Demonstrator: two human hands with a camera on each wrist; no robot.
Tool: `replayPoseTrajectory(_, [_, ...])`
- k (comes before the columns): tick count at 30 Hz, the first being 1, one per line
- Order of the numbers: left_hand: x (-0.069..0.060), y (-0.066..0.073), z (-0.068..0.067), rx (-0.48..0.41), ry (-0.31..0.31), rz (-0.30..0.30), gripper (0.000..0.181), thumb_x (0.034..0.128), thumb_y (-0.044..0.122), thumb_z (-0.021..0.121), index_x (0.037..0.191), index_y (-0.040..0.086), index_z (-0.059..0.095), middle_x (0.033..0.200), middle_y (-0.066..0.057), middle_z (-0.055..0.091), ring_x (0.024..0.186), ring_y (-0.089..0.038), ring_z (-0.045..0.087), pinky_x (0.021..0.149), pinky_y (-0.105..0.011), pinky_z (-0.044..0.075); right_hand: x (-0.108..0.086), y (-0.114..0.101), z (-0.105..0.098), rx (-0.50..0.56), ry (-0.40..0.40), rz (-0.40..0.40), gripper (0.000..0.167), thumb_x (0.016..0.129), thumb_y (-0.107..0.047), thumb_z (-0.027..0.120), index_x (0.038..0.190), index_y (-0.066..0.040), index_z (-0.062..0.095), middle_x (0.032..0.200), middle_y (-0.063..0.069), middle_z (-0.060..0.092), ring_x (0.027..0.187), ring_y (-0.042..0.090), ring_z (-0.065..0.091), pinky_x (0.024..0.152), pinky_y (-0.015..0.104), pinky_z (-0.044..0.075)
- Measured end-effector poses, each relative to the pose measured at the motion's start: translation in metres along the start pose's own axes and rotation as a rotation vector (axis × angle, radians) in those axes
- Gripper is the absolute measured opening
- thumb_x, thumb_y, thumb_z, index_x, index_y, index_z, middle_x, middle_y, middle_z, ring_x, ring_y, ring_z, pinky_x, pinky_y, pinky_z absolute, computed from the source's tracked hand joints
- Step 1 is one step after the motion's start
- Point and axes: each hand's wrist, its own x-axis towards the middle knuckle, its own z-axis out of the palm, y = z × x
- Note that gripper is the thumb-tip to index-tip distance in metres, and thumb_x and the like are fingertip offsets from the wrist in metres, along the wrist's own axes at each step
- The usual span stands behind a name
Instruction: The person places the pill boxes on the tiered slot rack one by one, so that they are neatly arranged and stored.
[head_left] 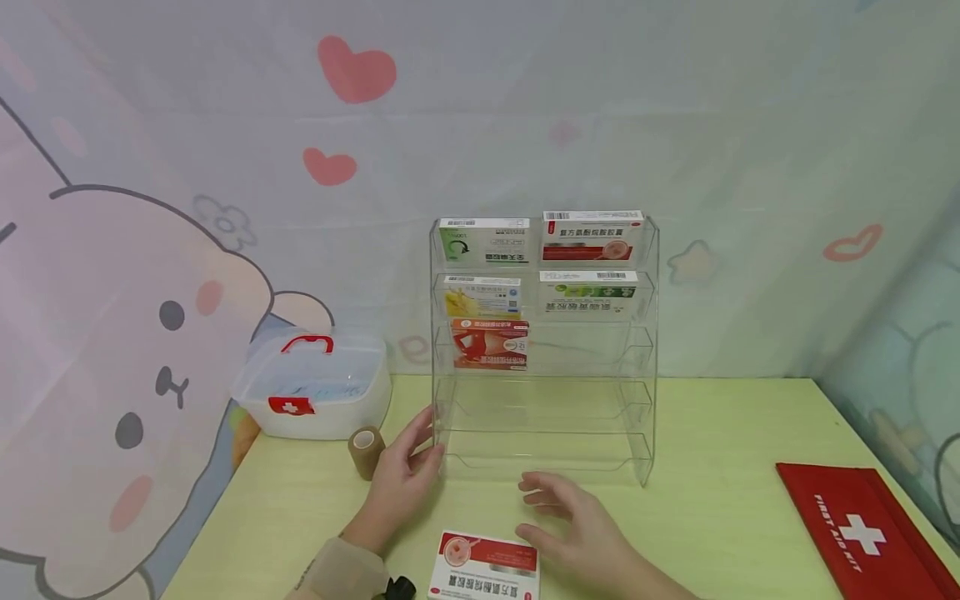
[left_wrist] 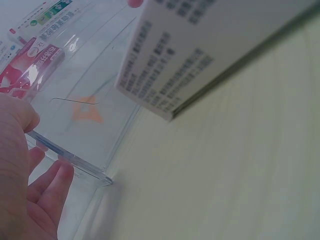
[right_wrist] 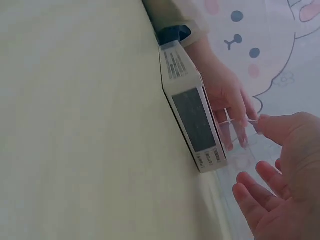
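Note:
A clear tiered display rack [head_left: 542, 404] stands on the table, with several medicine boxes in its upper tiers. At its lower left side my left hand [head_left: 405, 471] holds the side panel, the thumb on one face and the fingers on the other, as the left wrist view shows. My right hand [head_left: 581, 533] hovers in front of the rack, fingers loosely bent and apart, holding nothing. Between me and the rack lies a red-and-white medicine box [head_left: 486, 567], nearest the right hand; its lower edge is cut off in the head view. Its printed side [right_wrist: 192, 120] faces the right wrist camera.
Left of the rack are a brown bandage roll [head_left: 367, 452] and a white first-aid case [head_left: 318, 387] with a red handle. A red first-aid pouch [head_left: 862, 529] lies at the table's right edge. A patterned cloth [head_left: 487, 150] hangs behind.

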Motion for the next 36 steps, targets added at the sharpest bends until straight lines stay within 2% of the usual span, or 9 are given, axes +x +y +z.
replayPoseTrajectory(10, [0.003,0.003,-0.002,0.001,-0.009,-0.018,0.065,0.1041,0.0,0.071,0.165,0.009,0.05,0.165,-0.023,0.056,0.146,-0.043,0.062,0.109,-0.02,0.059,-0.015,0.009,0.003,-0.089,-0.136,0.101,0.076,0.099,-0.052,0.08,0.16,-0.016,0.054,0.153,-0.007,0.069,0.141,0.016,0.067,0.123,0.034,0.054])
replayPoseTrajectory(15, [0.002,0.005,-0.002,0.009,-0.006,-0.022,0.064,0.1042,0.001,0.071,0.165,0.008,0.05,0.163,-0.024,0.057,0.146,-0.044,0.062,0.11,-0.025,0.06,-0.021,0.011,0.005,-0.11,-0.181,0.108,0.081,0.096,-0.055,0.082,0.162,-0.02,0.053,0.156,-0.013,0.066,0.147,0.017,0.061,0.128,0.045,0.049])
replayPoseTrajectory(20, [0.001,0.003,-0.001,-0.007,-0.005,-0.017,0.064,0.1042,0.001,0.071,0.165,0.01,0.051,0.164,-0.024,0.056,0.146,-0.045,0.062,0.108,-0.019,0.059,-0.022,0.006,0.004,-0.034,-0.282,0.22,0.089,0.091,-0.05,0.089,0.166,-0.022,0.049,0.159,-0.015,0.062,0.148,0.017,0.056,0.126,0.067,0.047])
replayPoseTrajectory(24, [0.001,0.002,0.001,-0.006,-0.004,-0.013,0.064,0.1041,0.001,0.071,0.165,0.009,0.05,0.164,-0.023,0.057,0.145,-0.044,0.062,0.107,-0.017,0.058,-0.023,0.006,0.002,-0.038,-0.332,0.24,0.095,0.089,-0.05,0.091,0.168,-0.022,0.046,0.161,-0.015,0.059,0.151,0.016,0.053,0.125,0.065,0.049])
replayPoseTrajectory(27, [0.001,0.004,0.002,0.001,-0.005,-0.019,0.064,0.1042,0.001,0.071,0.165,0.01,0.051,0.164,-0.021,0.057,0.145,-0.043,0.063,0.107,-0.016,0.058,-0.024,0.007,0.001,-0.076,-0.348,0.226,0.097,0.087,-0.053,0.091,0.167,-0.024,0.047,0.162,-0.014,0.058,0.157,0.028,0.051,0.124,0.066,0.05])
replayPoseTrajectory(31, [0.0,0.003,0.002,0.001,-0.006,-0.021,0.065,0.104,0.001,0.071,0.165,0.01,0.051,0.165,-0.022,0.056,0.146,-0.043,0.063,0.107,-0.015,0.057,-0.024,0.009,0.0,-0.12,-0.372,0.216,0.093,0.087,-0.057,0.09,0.165,-0.029,0.049,0.167,-0.007,0.056,0.161,0.048,0.042,0.122,0.074,0.047])
replayPoseTrajectory(36, [0.001,0.002,0.0,-0.003,-0.002,-0.005,0.065,0.1034,-0.001,0.071,0.164,0.007,0.05,0.164,-0.025,0.056,0.145,-0.045,0.062,0.108,-0.017,0.058,-0.024,0.01,-0.001,-0.149,-0.388,0.189,0.09,0.088,-0.058,0.088,0.165,-0.032,0.05,0.17,-0.003,0.054,0.161,0.049,0.041,0.122,0.071,0.049])
